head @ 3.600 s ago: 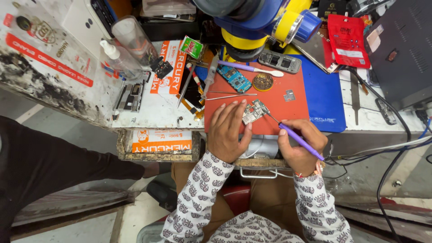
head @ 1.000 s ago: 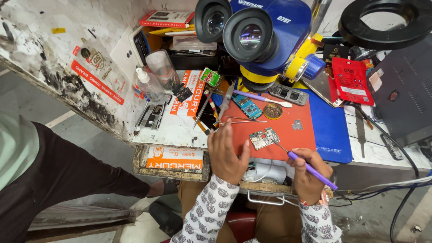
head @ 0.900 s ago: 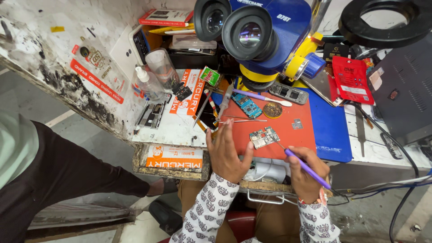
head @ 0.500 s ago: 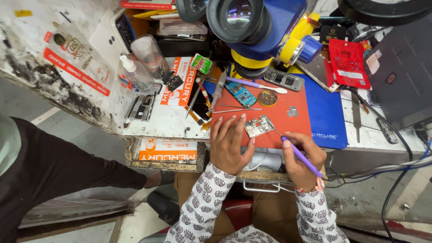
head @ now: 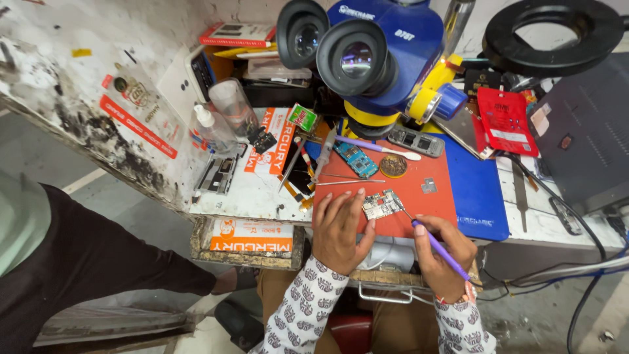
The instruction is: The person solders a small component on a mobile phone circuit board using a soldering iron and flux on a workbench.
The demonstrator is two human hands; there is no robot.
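Looking down from the head view: small circuit board (head: 382, 205) lay on the red rubbery mat (head: 419, 196), long axis tilted up to the right, just ahead of both hands. Left hand (head: 341, 229) rested flat, fingers spread, fingertips touching the board's left edge. Right hand (head: 440, 255) pinched a purple-handled tool (head: 438, 244), metal tip at the board's right end. Blue microscope (head: 367, 56) loomed above.

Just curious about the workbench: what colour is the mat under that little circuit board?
Red-orange mat, seen in the head view, under the circuit board.
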